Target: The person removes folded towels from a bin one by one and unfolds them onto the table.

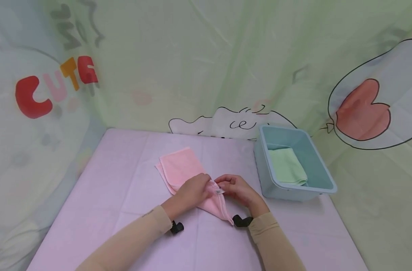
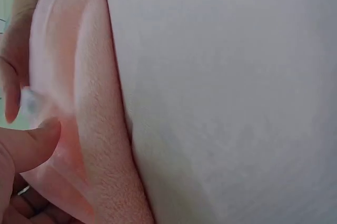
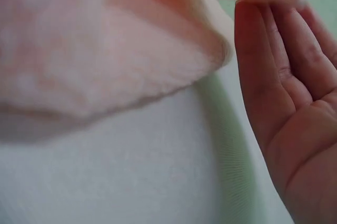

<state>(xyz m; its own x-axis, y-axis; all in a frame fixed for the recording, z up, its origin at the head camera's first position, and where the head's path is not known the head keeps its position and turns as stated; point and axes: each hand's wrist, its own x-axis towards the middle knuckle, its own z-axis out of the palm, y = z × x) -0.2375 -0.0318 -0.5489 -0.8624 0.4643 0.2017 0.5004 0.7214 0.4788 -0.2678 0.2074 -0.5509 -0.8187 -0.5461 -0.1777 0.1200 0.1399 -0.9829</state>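
A folded pink towel (image 1: 182, 165) lies on the bed-like surface, its near part lifted and bunched between the two hands. The left hand (image 1: 195, 190) grips this lifted part. In the left wrist view its thumb (image 2: 45, 137) presses on the towel's inner face, the other fingers behind the cloth. The right hand (image 1: 237, 190) pinches at the towel's edge beside a small white tag (image 1: 220, 191). The tag looks blurred in the left wrist view. A corner of the towel hangs toward the right wrist. In the right wrist view the palm shows beside the pink cloth (image 3: 158, 60).
A light blue plastic bin (image 1: 319, 169) stands at the right with a folded green towel (image 1: 287, 165) inside. Pale lilac cloth (image 1: 131, 188) covers the work surface. Printed curtains (image 1: 158, 67) enclose the back and sides.
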